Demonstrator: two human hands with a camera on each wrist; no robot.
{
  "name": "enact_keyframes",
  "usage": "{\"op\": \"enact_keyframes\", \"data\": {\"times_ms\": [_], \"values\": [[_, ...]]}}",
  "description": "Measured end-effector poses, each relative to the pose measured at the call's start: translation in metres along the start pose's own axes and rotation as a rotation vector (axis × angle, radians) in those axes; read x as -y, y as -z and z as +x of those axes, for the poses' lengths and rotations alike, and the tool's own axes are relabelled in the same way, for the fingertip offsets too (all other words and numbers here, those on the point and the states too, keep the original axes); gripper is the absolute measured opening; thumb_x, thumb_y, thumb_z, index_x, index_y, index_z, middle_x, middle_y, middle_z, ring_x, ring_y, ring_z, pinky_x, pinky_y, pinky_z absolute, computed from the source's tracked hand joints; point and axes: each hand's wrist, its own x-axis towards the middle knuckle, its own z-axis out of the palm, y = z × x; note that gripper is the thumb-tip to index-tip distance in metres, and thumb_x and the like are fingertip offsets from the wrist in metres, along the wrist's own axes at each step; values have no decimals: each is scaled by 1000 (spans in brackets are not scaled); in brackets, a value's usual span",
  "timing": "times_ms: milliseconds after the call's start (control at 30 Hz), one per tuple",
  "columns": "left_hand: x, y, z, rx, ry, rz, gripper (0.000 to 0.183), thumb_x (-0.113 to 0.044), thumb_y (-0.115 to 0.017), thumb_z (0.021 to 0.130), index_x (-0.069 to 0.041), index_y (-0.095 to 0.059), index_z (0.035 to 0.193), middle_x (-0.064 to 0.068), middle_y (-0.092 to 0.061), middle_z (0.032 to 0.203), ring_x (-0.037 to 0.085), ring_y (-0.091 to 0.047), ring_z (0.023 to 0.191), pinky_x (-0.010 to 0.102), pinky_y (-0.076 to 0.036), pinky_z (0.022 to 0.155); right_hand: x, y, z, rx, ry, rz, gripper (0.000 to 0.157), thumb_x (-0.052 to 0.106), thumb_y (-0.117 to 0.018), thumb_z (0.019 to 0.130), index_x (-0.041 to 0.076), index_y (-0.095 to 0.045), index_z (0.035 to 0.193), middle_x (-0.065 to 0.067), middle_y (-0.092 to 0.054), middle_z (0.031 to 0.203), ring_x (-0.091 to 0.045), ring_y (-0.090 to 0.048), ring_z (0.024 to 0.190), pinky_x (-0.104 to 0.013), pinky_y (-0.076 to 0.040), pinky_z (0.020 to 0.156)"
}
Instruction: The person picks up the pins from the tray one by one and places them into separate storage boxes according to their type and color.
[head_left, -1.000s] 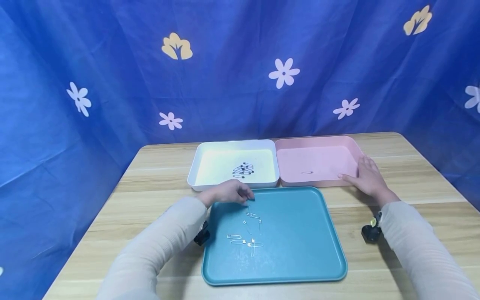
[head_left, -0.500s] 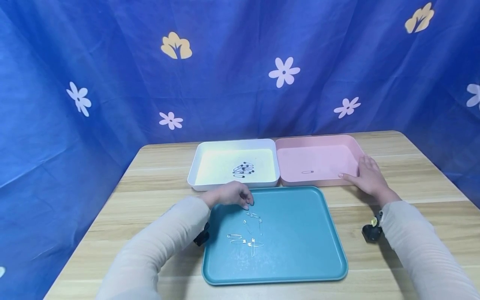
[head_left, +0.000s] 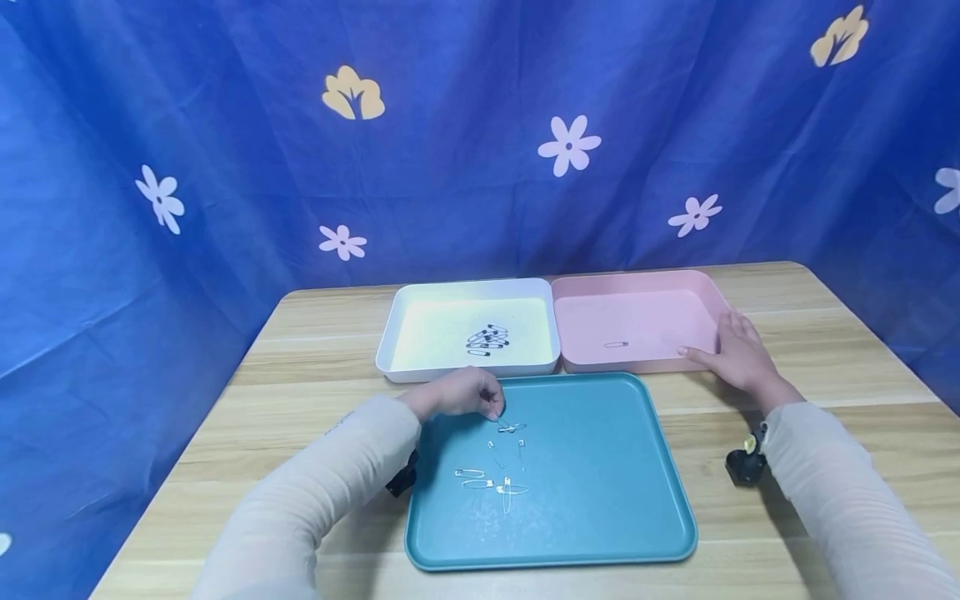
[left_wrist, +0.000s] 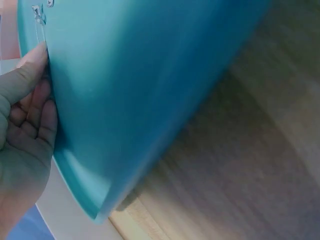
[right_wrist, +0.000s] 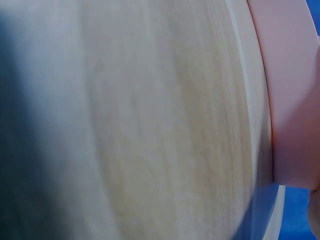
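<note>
In the head view, my left hand [head_left: 462, 392] reaches over the back-left part of a teal tray [head_left: 600, 500]. Thumb and forefinger pinch the end of a silver safety pin [left_wrist: 40, 30], which shows at the fingertips in the left wrist view. Another silver pin overlaps it on the tray. Nearer the front lie several more loose silver safety pins [head_left: 477, 483]. My right hand [head_left: 738, 354] rests on the right front corner of a pink tray [head_left: 600, 367], fingers extended along its side and thumb over the front rim. One safety pin [head_left: 617, 344] lies inside that tray.
A white tray [head_left: 397, 333] stands left of the pink one, edges together, with a heap of dark-headed safety pins [head_left: 487, 337] in it. Both sit behind the teal tray on a wooden table [head_left: 300, 358]. A blue flowered curtain [head_left: 450, 200] hangs behind the table.
My left hand has come down and slightly toward me to the rear pins, and its fingertips now pinch one, shifting that pair slightly. The right hand stays in place.
</note>
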Motion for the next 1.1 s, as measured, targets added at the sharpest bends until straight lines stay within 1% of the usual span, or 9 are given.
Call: {"op": "enact_keyframes", "data": {"times_ms": [267, 367, 433, 567, 767, 933, 1100], "values": [[-4, 5, -2, 37, 51, 26, 12, -7, -62, 77, -12, -57, 68, -8, -52, 66, 6, -45, 60, 20, -39, 59, 1, 0, -2, 1, 17, 9, 102, 56, -45, 79, -18, 5, 127, -37, 5, 132, -45, 7, 122, -53, 2, 97], [-5, 7, -2, 34, 44, 27, 12, -6, -62, 77, -11, -57, 67, -8, -53, 67, 6, -45, 61, 20, -40, 60, 1, -1, -3, 0, 21, 9, 102, 56, -45, 79, -18, 5, 127, -37, 6, 132, -45, 7, 122, -53, 2, 97], [-7, 9, -3, 25, 37, 9, 11, -5, -61, 77, -10, -58, 68, -8, -55, 68, 6, -47, 62, 20, -41, 61, 0, -1, -2, -5, 23, 8, 102, 56, -46, 79, -19, 4, 127, -37, 5, 132, -45, 7, 123, -53, 2, 97], [-9, 12, -3, -3, 31, -72, 8, -3, -61, 77, -9, -62, 71, -6, -58, 70, 6, -51, 66, 20, -43, 66, 0, 0, -2, -8, 33, 1, 101, 56, -45, 80, -19, 4, 127, -38, 4, 132, -45, 6, 123, -52, 3, 98], [-15, 16, 4, -61, 22, -187, 3, -2, -62, 76, -5, -64, 76, -3, -60, 71, 8, -53, 68, 21, -45, 67, 0, 0, -2, -3, 22, -6, 102, 57, -45, 79, -19, 4, 127, -37, 5, 132, -44, 7, 123, -52, 3, 98], [-23, 19, 15, -127, 24, -237, 3, -7, -63, 77, -5, -63, 79, -3, -61, 74, 9, -55, 72, 22, -45, 69, 1, 0, -2, -14, 19, -5, 101, 56, -45, 79, -19, 3, 127, -37, 3, 132, -45, 6, 123, -53, 1, 98], [-33, 20, 30, -208, 52, -264, 4, -10, -62, 79, -7, -64, 81, -3, -61, 74, 10, -53, 72, 23, -44, 68, 0, 0, -2, -19, 26, -5, 101, 56, -45, 79, -19, 3, 127, -38, 2, 132, -45, 6, 123, -52, 2, 98]]}}
